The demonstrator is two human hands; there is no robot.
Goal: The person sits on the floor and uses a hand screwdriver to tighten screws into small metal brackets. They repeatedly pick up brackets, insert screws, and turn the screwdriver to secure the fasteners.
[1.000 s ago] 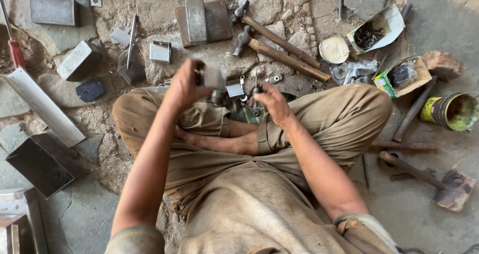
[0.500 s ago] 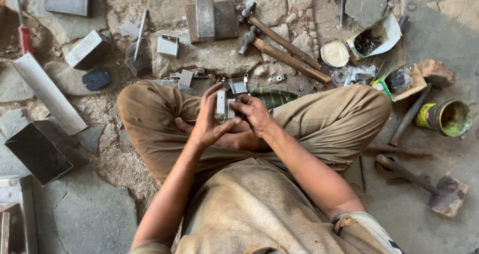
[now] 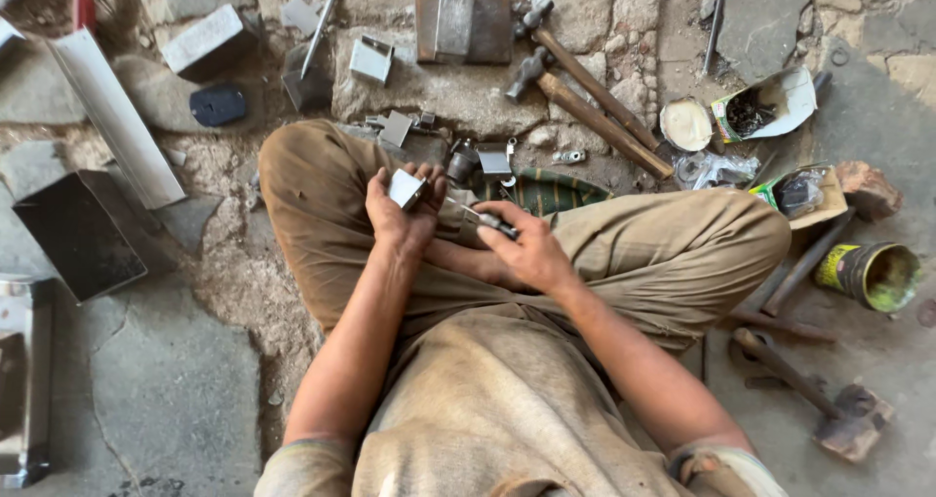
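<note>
Left hand (image 3: 405, 214) closed on a small square grey metal block (image 3: 406, 188), held above the lap. Right hand (image 3: 526, 248) gripping a thin dark metal tool (image 3: 487, 221) just beside it. Two wooden-handled hammers (image 3: 585, 92) on the stone floor (image 3: 175, 380).

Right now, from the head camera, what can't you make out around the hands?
- Head view: small metal block is mostly wrapped by the left hand; its far faces are hidden.
- Thin metal piece under the right hand: the fingers cover most of it, and it is too small to identify.
- Open tin: its contents are unclear.
- Dark metal box: its inside is in shadow.
</note>
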